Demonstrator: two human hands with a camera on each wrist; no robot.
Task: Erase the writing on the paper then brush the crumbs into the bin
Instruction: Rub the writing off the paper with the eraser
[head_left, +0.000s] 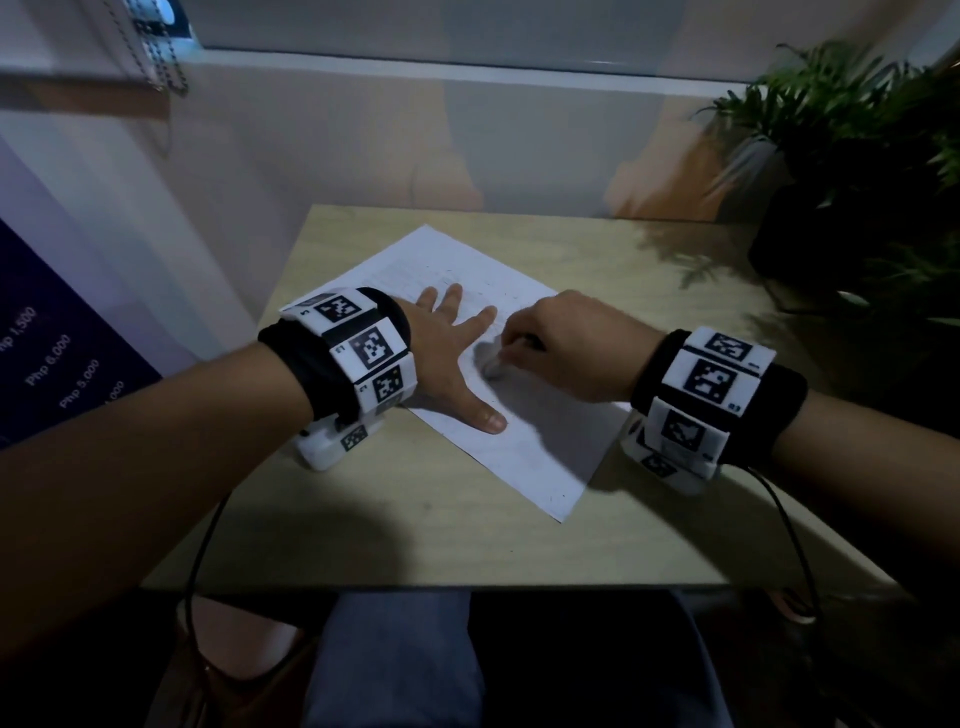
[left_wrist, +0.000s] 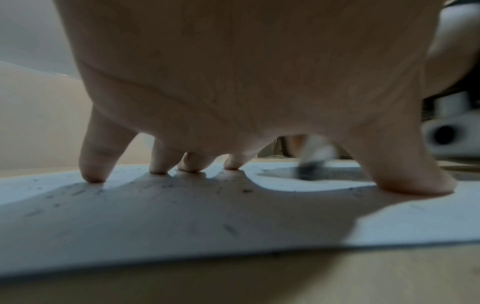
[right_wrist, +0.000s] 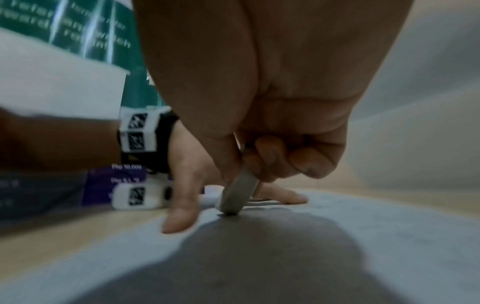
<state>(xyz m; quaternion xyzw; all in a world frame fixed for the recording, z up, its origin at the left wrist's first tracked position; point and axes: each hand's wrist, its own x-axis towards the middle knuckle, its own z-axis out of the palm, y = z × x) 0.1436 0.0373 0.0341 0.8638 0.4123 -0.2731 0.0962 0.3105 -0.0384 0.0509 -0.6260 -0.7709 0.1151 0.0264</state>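
A white sheet of paper (head_left: 524, 447) lies askew in the middle of the wooden table (head_left: 415, 530). My left hand (head_left: 452, 348) lies flat on the sheet with fingers spread, holding it down; the fingertips (left_wrist: 93, 176) press the paper (left_wrist: 182, 222). My right hand (head_left: 566, 348) pinches a grey-white eraser (right_wrist: 237, 197) whose tip touches the paper (right_wrist: 389, 236) just right of my left thumb (right_wrist: 182, 211). The eraser (left_wrist: 314, 160) looks blurred in the left wrist view. Dark eraser crumbs (left_wrist: 161, 189) are scattered on the sheet near my left fingers. No bin is in view.
A potted green plant (head_left: 852, 171) stands at the table's back right corner. A wall (head_left: 467, 145) runs behind the table. A purple poster with prices (head_left: 57, 364) hangs at the left. Cables (head_left: 789, 530) trail from both wrist units over the table's front edge.
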